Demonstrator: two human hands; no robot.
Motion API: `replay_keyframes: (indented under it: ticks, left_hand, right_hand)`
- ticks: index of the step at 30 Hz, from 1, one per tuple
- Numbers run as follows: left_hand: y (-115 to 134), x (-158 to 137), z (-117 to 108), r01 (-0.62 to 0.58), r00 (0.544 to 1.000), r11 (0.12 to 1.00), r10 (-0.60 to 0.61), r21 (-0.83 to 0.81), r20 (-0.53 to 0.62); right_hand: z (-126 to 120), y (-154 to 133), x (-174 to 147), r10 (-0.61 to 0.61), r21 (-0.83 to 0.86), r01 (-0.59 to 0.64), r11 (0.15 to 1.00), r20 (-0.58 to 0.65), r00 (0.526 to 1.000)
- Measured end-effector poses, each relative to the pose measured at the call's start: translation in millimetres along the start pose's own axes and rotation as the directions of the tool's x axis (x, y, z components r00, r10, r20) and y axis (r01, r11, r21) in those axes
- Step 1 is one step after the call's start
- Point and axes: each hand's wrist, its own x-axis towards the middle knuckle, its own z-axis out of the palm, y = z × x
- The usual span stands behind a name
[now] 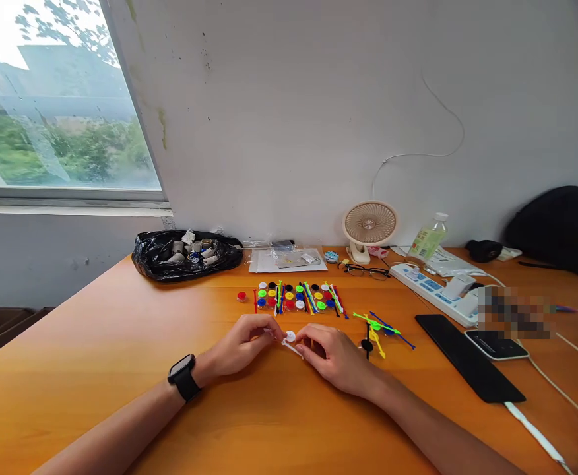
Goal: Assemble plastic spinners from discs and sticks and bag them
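Observation:
Both hands meet around small white plastic parts in the middle of the table. My left hand (252, 343), wearing a black watch (183, 377), pinches near the upper end of a thin white plastic arrow stick (293, 349). At the stick's lower end, my right hand (336, 359) has its thumb and fingers closed on it. Between the fingertips shows a round white disc (290, 336); whether it is joined to the stick I cannot tell. To the right lie several stick-and-disc pieces, among them a yellow arrow stick (377, 342) and a black disc (367, 345).
Behind the hands stand rows of coloured discs (289, 296) and bundled sticks (310, 298). A black plastic bag (185, 257), a clip fan (369, 224), glasses (365, 271) and a bottle (428, 239) line the back. Rightward are a power strip (435, 293) and a black flat pad (467, 356).

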Motion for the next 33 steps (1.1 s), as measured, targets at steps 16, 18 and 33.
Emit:
replay_keyframes:
  ticks: [16, 18, 33]
  left_hand:
    - [-10.9, 2.7, 5.8, -0.054, 0.978, 0.954, 0.11, 0.296, -0.178]
    - [-10.4, 2.6, 5.6, -0.071, 0.98, 0.945, 0.126, 0.319, -0.156]
    - [-8.1, 1.7, 2.6, -0.118, 0.985, 0.914, 0.157, 0.388, -0.071]
  right_hand:
    - [13.9, 13.8, 11.1, 0.17, 0.354, -0.112, 0.928, -0.138, 0.976]
    - [13.7, 15.4, 11.7, 0.177, 0.342, -0.115, 0.932, -0.153, 0.972]
    - [16.6, 23.0, 13.7, 0.322, 0.581, -0.181, 0.794, -0.148, 0.935]
